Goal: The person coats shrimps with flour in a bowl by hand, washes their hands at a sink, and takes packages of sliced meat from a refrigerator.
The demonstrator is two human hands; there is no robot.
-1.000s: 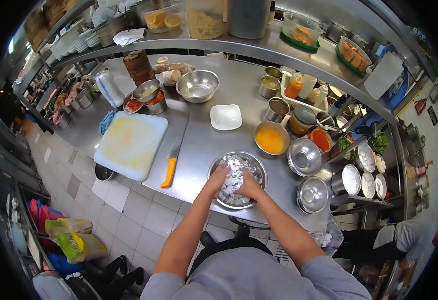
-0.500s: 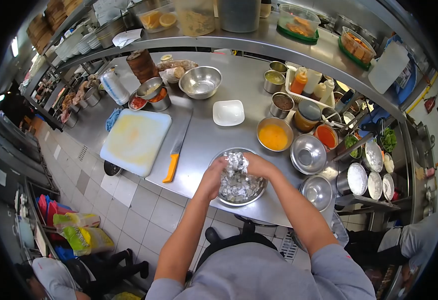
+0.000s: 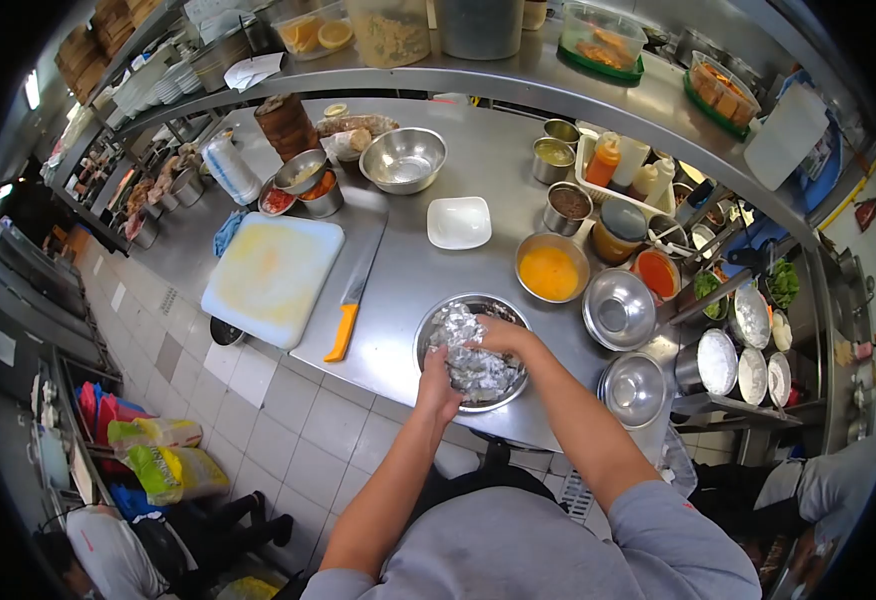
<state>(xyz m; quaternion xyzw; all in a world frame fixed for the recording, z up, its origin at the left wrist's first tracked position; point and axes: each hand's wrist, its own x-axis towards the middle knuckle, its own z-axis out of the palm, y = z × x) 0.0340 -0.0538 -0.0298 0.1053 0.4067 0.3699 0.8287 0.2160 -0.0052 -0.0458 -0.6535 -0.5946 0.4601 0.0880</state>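
Observation:
A steel bowl (image 3: pixel 521 390) near the counter's front edge holds pale, flour-coated pieces (image 3: pixel 483 375). My left hand (image 3: pixel 438 380) is at the bowl's left side, its fingers against the coated pieces. My right hand (image 3: pixel 495 335) reaches in from the right, fingers curled on a white-coated clump (image 3: pixel 455 325) in the upper left of the bowl. Left of the bowl lies a knife with an orange handle (image 3: pixel 342 333), beside a white cutting board (image 3: pixel 273 280). Above the bowl sits a square white dish (image 3: pixel 459 223).
A bowl of orange liquid (image 3: pixel 549 272) and stacked steel bowls (image 3: pixel 620 310) stand on the right. An empty steel bowl (image 3: pixel 404 160) is at the back. A steel shelf (image 3: pixel 518 83) crosses above the counter. Other people (image 3: pixel 123 550) are at lower left and right.
My left hand has moved right and down into the bowl. My right hand has shifted slightly left and down, and the clump of coated pieces has moved left. The view has shifted a little.

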